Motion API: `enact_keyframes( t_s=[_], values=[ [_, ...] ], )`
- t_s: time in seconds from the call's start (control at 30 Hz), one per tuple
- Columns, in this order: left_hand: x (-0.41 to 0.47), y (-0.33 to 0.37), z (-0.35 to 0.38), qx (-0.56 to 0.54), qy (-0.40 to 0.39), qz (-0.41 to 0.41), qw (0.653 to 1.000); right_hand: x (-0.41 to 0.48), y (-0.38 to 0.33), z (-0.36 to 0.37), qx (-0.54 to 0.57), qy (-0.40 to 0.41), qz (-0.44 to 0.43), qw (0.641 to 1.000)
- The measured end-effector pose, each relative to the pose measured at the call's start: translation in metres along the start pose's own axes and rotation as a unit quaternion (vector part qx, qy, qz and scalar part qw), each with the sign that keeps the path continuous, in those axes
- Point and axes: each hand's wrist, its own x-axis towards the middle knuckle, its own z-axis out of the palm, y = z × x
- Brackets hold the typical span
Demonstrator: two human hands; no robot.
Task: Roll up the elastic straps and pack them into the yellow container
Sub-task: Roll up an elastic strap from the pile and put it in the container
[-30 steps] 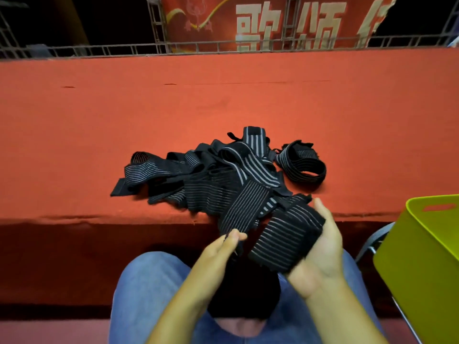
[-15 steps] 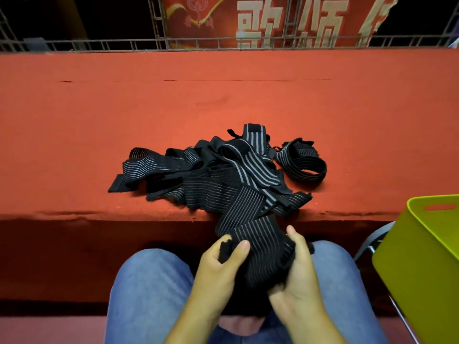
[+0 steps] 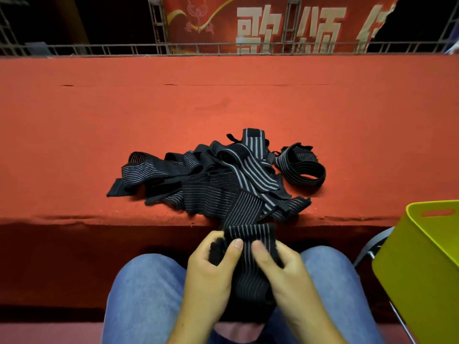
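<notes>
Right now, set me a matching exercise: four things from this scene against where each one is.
Things:
1. strap being rolled
2. pile of straps
3. yellow container
4. coiled strap

Places:
A. right edge of view, off the red surface
B. heaped on the red surface
C. between left hand and right hand
D. just right of the heap

Pairs: 1-C, 2-B, 3-A, 4-D

Red carpeted ledge (image 3: 223,103), metal truss railing (image 3: 99,49), red banner (image 3: 273,23), possibly dark night beyond
</notes>
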Motion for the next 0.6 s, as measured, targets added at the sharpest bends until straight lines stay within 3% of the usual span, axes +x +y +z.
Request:
enact_keyframes(
  t_s=[0.1, 0.4, 0.6],
  values=[
    [0.0016, 0.002, -0.0025, 0.011, 0.013, 0.006, 1.0, 0.0051, 0.0035, -0.0038, -0.078, 0.047, -0.047, 0.995],
    [0.0013, 0.0062, -0.0016, 0.025, -0.007, -0.041, 0.999, 0.0062, -0.0039, -0.0057, -0.106, 0.044, -0.078, 0.99],
    [-0.0011, 0.0084, -0.0047, 0.079, -0.017, 0.008, 0.997, 0.0073, 0.0007, -0.0023, -0.122, 0.081, -0.079, 0.986]
  ],
)
